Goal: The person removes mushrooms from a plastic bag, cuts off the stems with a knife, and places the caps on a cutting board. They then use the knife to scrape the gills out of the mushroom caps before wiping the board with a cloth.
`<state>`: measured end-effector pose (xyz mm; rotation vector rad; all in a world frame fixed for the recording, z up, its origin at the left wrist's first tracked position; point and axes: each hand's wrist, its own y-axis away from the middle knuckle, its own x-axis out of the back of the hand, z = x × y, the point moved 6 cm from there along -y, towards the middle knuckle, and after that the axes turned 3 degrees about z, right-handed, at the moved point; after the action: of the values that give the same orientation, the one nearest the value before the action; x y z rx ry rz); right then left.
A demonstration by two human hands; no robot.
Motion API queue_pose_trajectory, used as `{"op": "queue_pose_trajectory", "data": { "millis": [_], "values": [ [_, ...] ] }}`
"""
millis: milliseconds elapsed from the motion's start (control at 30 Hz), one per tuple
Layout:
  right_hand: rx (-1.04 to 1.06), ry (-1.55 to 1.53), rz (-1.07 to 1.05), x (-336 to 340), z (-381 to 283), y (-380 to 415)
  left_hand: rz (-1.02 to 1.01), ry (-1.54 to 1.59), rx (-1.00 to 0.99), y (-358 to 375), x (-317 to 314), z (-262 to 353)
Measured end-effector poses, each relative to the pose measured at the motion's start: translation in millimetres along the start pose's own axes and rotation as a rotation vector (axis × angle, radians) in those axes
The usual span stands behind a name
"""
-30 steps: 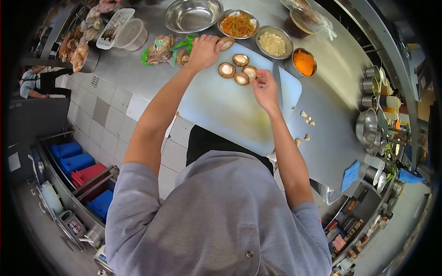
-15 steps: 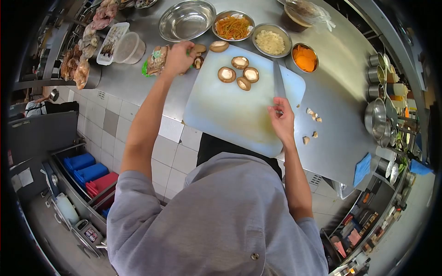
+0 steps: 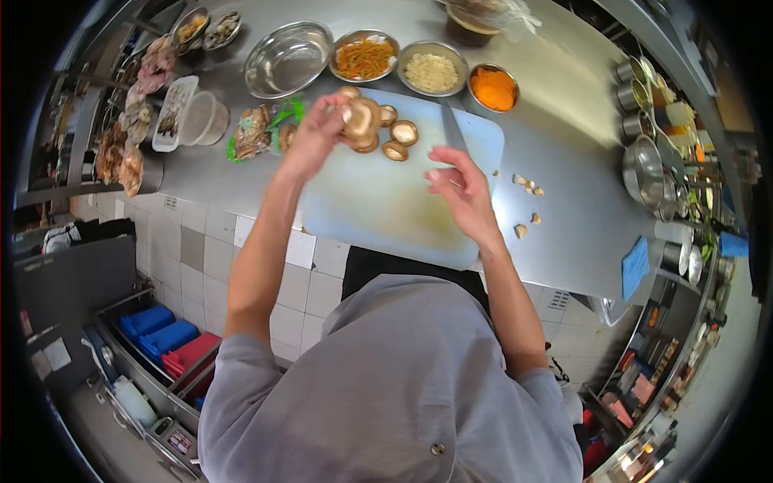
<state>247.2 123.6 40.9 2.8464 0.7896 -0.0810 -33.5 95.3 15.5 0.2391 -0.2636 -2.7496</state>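
My left hand (image 3: 316,135) pinches a brown-capped mushroom (image 3: 362,117) above the left far part of the white cutting board (image 3: 370,209). Several more mushrooms (image 3: 404,133) sit by it on the board, mostly with pale undersides up. My right hand (image 3: 463,189) hovers over the board's right side, thumb and fingers apart. A knife (image 3: 453,127) lies beyond it with the blade pointing away; its handle is hidden behind the hand. Left of the board is a plastic bag of mushrooms (image 3: 252,133) with green edges.
Along the back stand an empty steel bowl (image 3: 288,60) and bowls of shredded vegetables (image 3: 364,58), chopped pale pieces (image 3: 431,71) and orange slices (image 3: 493,88). Plastic tubs (image 3: 203,119) stand at left. Cut stem pieces (image 3: 528,184) and a blue cloth (image 3: 634,267) lie at right.
My left hand has come right from the bag to the board, now with a mushroom. My right hand has lifted off the knife handle and its fingers have spread. The view has shifted slightly.
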Motion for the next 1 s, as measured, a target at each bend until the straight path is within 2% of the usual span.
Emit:
{"op": "queue_pose_trajectory", "data": {
  "millis": [33, 133, 233, 267, 567, 833, 1000],
  "values": [
    [-0.01, -0.091, -0.017, -6, -9, -3, -0.065, 0.09, 0.005, 13, -25, -2],
    [0.017, -0.194, -0.081, -12, -17, -6, -0.141, 0.006, -0.125, 44, -85, 0],
    [0.088, -0.084, -0.04, -4, -17, 1, -0.056, 0.074, -0.042, 64, -112, 4],
    [0.094, -0.036, -0.028, -2, -18, 5, -0.027, 0.027, -0.108, 72, -118, 9],
    [0.166, 0.264, 0.052, 18, -20, 35, -0.017, -0.385, -0.233, 100, -146, 18],
    [0.177, 0.398, 0.113, 32, -26, 48, -0.087, -0.372, -0.201, 103, -162, 14],
    [0.194, 0.377, 0.132, 40, -23, 50, -0.115, -0.372, -0.182, 101, -167, 8]
  ]
}}
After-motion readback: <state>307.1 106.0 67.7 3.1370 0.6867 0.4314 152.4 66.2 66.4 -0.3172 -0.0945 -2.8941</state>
